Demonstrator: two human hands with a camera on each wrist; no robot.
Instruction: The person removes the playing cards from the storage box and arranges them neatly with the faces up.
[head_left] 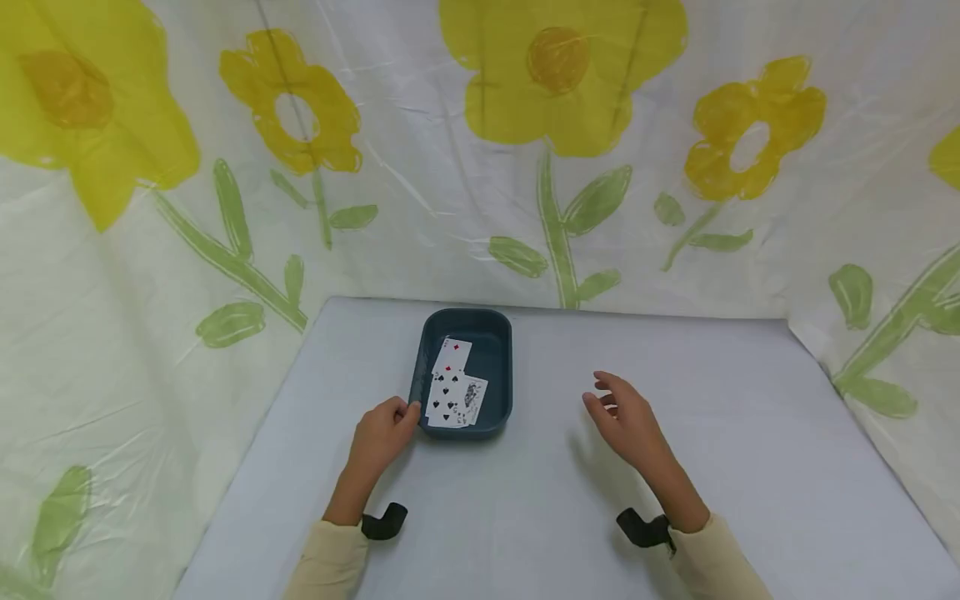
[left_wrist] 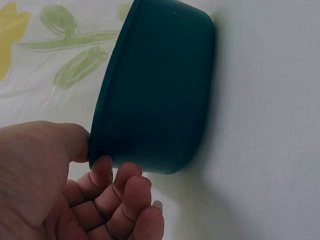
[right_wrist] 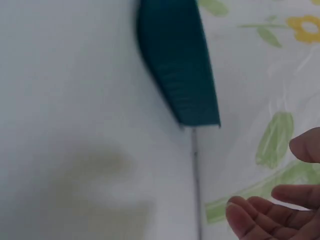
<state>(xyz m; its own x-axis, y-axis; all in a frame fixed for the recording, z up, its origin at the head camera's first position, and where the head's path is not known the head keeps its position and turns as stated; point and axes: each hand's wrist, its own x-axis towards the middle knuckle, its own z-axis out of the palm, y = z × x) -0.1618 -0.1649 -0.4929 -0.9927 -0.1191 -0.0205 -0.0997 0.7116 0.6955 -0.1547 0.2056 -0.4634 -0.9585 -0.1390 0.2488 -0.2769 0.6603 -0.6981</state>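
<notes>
A dark teal rectangular tray (head_left: 497, 367) stands near the back of the table, with several playing cards (head_left: 450, 396) overlapping along its left side. A red diamond card, a spade card and a face card show among them. At the tray's near left corner, my left hand (head_left: 382, 433) pinches the rim between thumb and forefinger; the left wrist view shows its other fingers (left_wrist: 135, 200) curled below the outer wall. To the right of the tray and apart from it, my right hand (head_left: 626, 425) hovers over the table with loosely bent fingers and nothing in them.
The table (head_left: 540, 517) has a white cover. Behind it and at both sides hangs a pale curtain (head_left: 420, 233) with yellow flowers and green leaves. A black wrist mount (head_left: 386, 522) sits on the left wrist, another (head_left: 643, 528) on the right.
</notes>
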